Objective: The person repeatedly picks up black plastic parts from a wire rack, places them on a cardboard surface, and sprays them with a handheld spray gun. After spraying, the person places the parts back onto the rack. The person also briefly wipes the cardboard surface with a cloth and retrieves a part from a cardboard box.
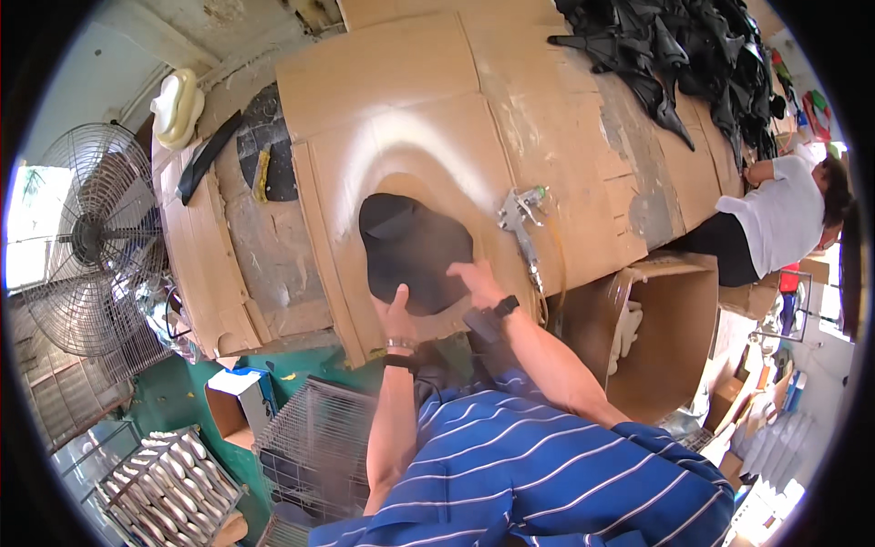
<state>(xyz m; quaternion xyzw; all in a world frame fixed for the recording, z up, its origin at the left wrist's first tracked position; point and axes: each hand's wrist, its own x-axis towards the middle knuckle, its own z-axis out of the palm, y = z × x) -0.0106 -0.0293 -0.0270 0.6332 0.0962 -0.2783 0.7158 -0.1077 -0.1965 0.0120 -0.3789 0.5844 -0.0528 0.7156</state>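
A black, soft-looking piece with a rounded outline lies on the cardboard in front of me, a folded flap at its upper left. My left hand grips its near left edge, thumb on top and the other fingers mostly hidden. At the near right edge, my right hand holds the same piece between thumb and fingers. A metal spray gun with a hose rests on the cardboard, just right of my right hand.
Cardboard covers the table, with a whitish arc around the black piece. Black limp pieces are heaped far right, near another person. A large fan stands left. Below are an open carton, a wire cage and a rack of pale shoe-shaped forms.
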